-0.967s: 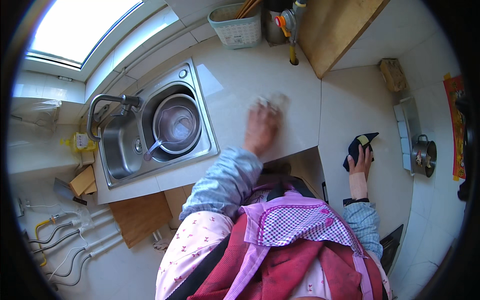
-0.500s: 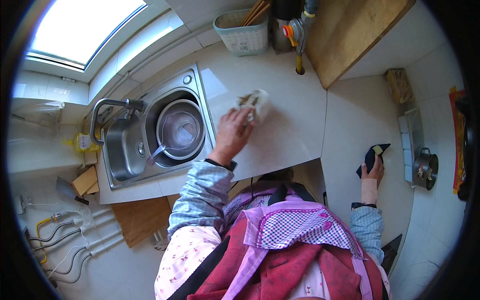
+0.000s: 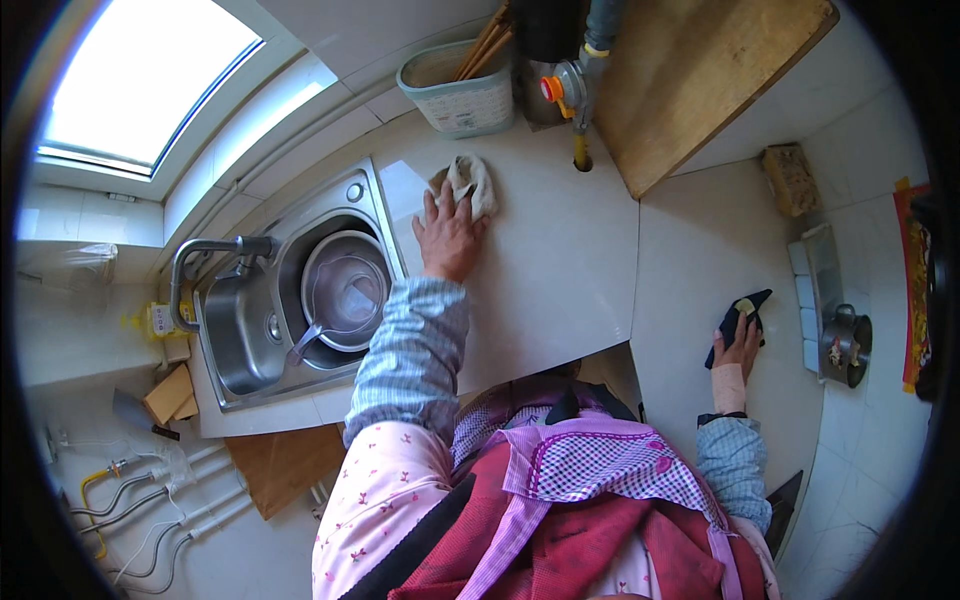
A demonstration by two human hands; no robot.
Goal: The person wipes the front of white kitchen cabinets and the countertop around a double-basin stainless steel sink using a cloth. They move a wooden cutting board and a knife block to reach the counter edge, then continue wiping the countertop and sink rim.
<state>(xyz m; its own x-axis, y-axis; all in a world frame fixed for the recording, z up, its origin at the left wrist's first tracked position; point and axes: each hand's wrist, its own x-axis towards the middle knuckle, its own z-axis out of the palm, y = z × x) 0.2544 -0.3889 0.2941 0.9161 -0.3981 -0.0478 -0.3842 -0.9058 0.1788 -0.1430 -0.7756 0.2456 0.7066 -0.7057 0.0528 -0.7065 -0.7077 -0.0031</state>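
Cloth (image 3: 470, 180), mostly ahead of the left hand's (image 3: 450, 240) spread fingers, is touched by them beside the sink (image 3: 368, 182). A dark rag (image 3: 758, 304) is partly covered by the right hand (image 3: 737, 352), its hold unclear

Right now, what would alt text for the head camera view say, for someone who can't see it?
A person's left hand spreads its fingers against a crumpled off-white cloth on a pale countertop, while the right hand rests on a dark cloth. Left of them, a double-bowl steel sink holds a round metal basin.
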